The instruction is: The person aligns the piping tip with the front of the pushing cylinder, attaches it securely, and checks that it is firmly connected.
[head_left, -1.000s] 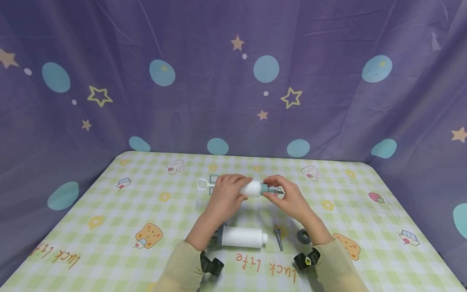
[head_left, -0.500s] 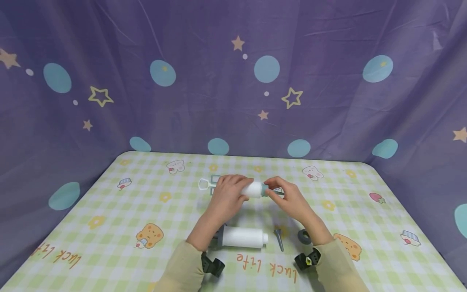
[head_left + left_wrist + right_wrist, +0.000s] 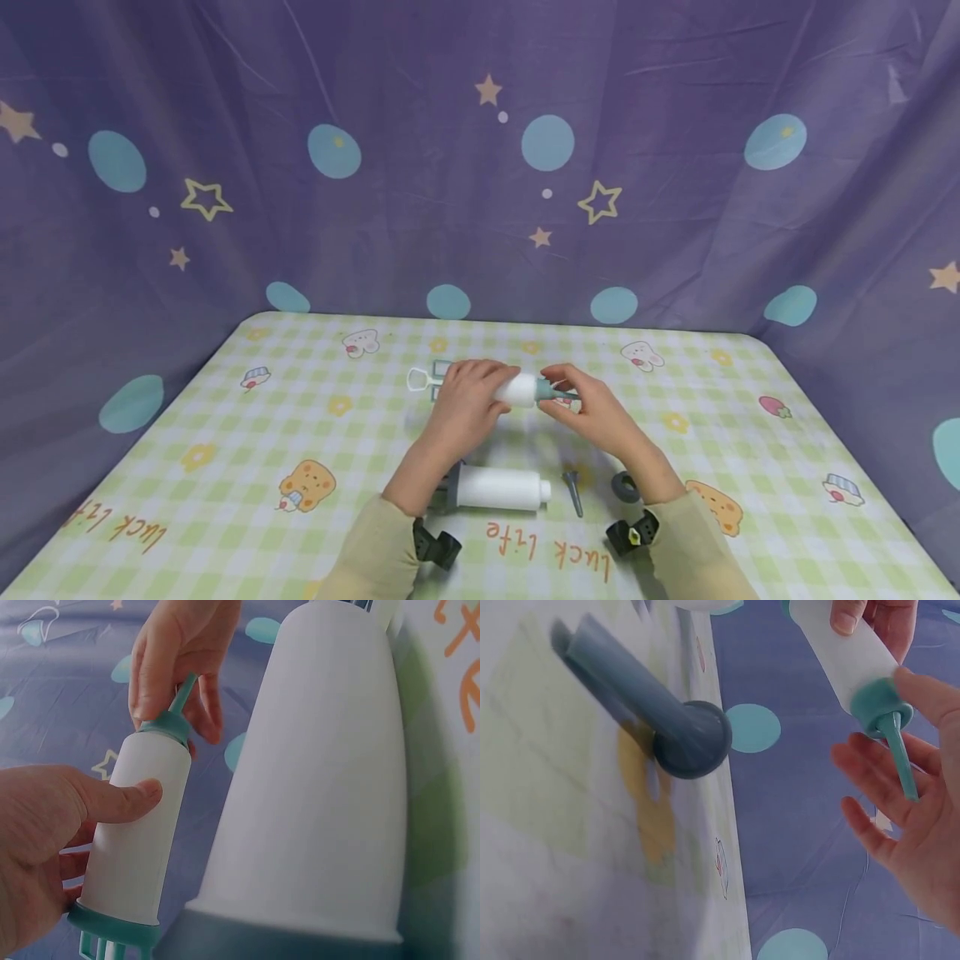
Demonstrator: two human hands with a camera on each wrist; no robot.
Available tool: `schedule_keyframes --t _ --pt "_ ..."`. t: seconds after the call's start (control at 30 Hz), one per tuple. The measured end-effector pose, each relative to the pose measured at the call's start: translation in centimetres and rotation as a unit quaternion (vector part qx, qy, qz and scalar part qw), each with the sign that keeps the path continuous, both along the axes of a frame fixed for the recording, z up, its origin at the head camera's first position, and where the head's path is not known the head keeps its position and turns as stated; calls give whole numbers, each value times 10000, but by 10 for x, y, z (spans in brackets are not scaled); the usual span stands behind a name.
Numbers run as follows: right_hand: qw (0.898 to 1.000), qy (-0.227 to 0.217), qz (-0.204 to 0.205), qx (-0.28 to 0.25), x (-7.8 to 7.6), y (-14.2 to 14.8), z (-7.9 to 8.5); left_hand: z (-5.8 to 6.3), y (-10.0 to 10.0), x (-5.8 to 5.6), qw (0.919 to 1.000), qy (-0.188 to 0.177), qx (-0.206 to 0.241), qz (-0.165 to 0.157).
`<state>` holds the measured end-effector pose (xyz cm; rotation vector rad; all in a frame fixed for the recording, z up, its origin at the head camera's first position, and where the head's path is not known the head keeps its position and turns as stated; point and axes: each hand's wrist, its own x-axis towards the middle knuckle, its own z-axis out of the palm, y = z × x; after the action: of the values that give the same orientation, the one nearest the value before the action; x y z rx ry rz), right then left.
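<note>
A large syringe (image 3: 517, 389) with a white barrel and teal ends is held sideways above the table. My left hand (image 3: 467, 404) grips its barrel, thumb along one side and fingers wrapped behind, as the left wrist view shows. Beyond that hand stick out the white plunger ring (image 3: 417, 380) and teal finger grips. At the other end, my right hand (image 3: 592, 408) has its fingertips round the teal nozzle cap (image 3: 877, 703), thumb and a finger on opposite sides. The thin teal nozzle (image 3: 900, 757) points into the right palm, where the other fingers are loosely spread.
Nearer me lies a second syringe barrel (image 3: 498, 487), white with a dark grey collar. To its right are a loose grey nozzle (image 3: 573, 493) and a dark grey ring (image 3: 624, 486). The checked tablecloth (image 3: 225, 417) ends at a purple curtain (image 3: 450, 208).
The right fingers slid further over the cap and nozzle half a second ago, then drew back and spread wider, showing more of the nozzle. The left hand and syringe have stayed in place.
</note>
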<state>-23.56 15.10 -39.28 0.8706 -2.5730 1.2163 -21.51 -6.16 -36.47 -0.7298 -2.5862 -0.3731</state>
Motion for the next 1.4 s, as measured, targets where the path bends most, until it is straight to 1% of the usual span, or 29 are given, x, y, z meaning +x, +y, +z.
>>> schedule_keyframes --t 0.07,0.13,0.27,0.33,0.47,0.77,0.9,1.1,1.4 --pt "9999 127 90 4 -1 0 -1 0 0 0 10000 -2 -18 2" --pt "9992 353 165 24 -1 0 -2 0 0 0 10000 -31 -26 -8" --pt "9974 685 226 -10 -3 1 -3 -1 1 0 10000 -53 -40 3" --pt "9967 779 239 -34 -3 0 -2 0 1 0 10000 -50 -37 19" --pt "9963 826 239 -67 -3 0 -2 -1 1 0 10000 -46 -14 23" --pt "9969 760 178 -58 -2 -1 -2 -1 1 0 10000 15 -40 9" --pt "9982 583 111 34 -1 0 -2 -1 1 0 10000 24 -20 25" --pt "9998 220 9 28 -2 1 -1 -1 2 0 10000 -48 -29 52" --pt "9999 123 -56 86 0 1 -2 0 3 1 9999 -65 -75 75"
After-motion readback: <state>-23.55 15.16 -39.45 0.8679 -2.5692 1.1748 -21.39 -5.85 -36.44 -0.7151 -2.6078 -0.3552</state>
